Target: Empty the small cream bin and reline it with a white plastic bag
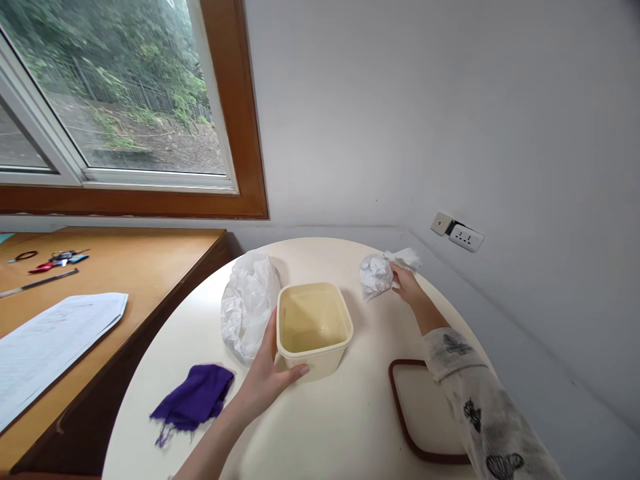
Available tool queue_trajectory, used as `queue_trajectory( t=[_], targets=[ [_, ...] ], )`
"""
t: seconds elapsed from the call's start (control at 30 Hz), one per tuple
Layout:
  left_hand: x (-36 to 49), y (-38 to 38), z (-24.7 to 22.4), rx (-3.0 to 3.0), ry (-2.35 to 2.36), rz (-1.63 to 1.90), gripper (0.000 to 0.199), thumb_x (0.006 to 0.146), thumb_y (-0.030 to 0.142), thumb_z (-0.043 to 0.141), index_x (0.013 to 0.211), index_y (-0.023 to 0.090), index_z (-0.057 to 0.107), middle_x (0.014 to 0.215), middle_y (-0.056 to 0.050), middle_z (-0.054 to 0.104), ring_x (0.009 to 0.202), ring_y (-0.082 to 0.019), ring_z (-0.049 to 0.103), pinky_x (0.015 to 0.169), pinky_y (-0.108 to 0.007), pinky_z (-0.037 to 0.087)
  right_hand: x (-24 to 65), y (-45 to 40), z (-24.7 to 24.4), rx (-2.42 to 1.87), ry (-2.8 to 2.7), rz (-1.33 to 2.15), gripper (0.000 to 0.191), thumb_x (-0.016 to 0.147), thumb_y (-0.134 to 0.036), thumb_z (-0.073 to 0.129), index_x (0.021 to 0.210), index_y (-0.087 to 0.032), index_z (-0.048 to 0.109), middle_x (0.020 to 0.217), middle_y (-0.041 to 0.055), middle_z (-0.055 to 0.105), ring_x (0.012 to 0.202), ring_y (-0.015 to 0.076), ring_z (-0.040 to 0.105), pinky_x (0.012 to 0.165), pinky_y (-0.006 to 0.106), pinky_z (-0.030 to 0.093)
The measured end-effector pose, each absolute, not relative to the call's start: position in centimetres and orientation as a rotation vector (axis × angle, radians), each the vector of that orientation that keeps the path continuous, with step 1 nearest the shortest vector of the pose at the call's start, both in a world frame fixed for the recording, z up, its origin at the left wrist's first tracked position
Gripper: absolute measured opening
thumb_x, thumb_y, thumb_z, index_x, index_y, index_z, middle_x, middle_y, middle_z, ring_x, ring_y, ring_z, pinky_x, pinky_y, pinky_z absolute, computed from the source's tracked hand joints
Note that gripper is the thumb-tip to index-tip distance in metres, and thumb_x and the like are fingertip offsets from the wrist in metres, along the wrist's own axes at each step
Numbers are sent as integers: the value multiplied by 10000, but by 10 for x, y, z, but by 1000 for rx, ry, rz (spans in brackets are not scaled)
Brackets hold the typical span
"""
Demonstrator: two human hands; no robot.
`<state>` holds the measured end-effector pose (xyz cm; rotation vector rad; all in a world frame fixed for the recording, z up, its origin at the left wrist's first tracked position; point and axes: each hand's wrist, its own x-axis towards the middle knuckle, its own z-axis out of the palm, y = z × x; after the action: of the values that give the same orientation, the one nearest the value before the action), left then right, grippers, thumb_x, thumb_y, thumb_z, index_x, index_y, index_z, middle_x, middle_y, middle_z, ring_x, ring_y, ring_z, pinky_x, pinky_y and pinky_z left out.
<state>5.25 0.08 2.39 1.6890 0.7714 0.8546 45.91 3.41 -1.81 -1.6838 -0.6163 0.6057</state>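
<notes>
My left hand (273, 373) grips the near left side of a cream square plastic container (323, 363), thumb along its front wall. The container stands upright on the white round table (320, 427), its top uncovered and no contents visible inside. At the far right of the table, my right hand (407, 287) has its fingers closed on a small knotted white plastic bag (377, 275); the bag's contents are not clear. Just left of the container sits a larger crumpled white plastic bag (250, 300). A clear lid with a brown rim (395, 393) lies partly beneath my right forearm.
A frayed purple cloth (195, 397) lies near the table's left edge. On the wooden desk (165, 260) to the left are papers (65, 340), keys (63, 259), a black hair tie (26, 255) and a pen (40, 283). A wall socket (466, 237) is at right.
</notes>
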Motion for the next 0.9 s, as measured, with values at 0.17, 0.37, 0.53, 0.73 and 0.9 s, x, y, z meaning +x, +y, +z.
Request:
queue_trajectory(
  t=[0.17, 0.37, 0.53, 0.73, 0.9],
  targets=[
    [52, 1, 23, 1689, 734, 843, 1003, 682, 393, 690, 1424, 281, 25, 1460, -92, 242, 1344, -288, 189, 1088, -436, 234, 453, 11, -12, -1742, -602, 730, 464, 685, -544, 553, 1034, -239, 586, 1193, 89, 562, 1051, 227, 545, 758, 352, 466],
    [50, 0, 26, 1692, 651, 831, 938, 724, 354, 664, 1422, 287, 40, 1472, -91, 217, 1350, -263, 179, 1088, -419, 238, 438, -20, 2, -1840, -617, 701, 463, 696, -479, 559, 1062, -196, 584, 1272, 132, 491, 1108, 265, 504, 815, 379, 456],
    [46, -1, 29, 1687, 646, 811, 890, 746, 363, 641, 1421, 289, 64, 1473, -91, 213, 1343, -258, 206, 1084, -424, 243, 403, -63, 30, -1841, -864, 668, 307, 680, -397, 596, 909, -208, 672, 1125, 87, 606, 1070, 278, 520, 898, 404, 406],
    [36, -5, 35, 1767, 671, 728, 821, 765, 400, 605, 1417, 294, 117, 1459, -67, 261, 1339, -245, 223, 1080, -410, 260, 334, -130, 45, -1852, -1369, 722, 424, 770, -464, 524, 1168, -319, 532, 1282, 31, 488, 1146, 227, 488, 900, 363, 450],
    [9, -3, 44, 1927, 773, 650, 722, 774, 403, 581, 1392, 330, 216, 1473, -28, 225, 1350, -252, 185, 1082, -436, 238, 287, -156, 65, -1919, -1494, 626, 680, 783, -441, 519, 1368, -431, 174, 1432, 3, 287, 1187, 249, 457, 749, 346, 541]
  ],
)
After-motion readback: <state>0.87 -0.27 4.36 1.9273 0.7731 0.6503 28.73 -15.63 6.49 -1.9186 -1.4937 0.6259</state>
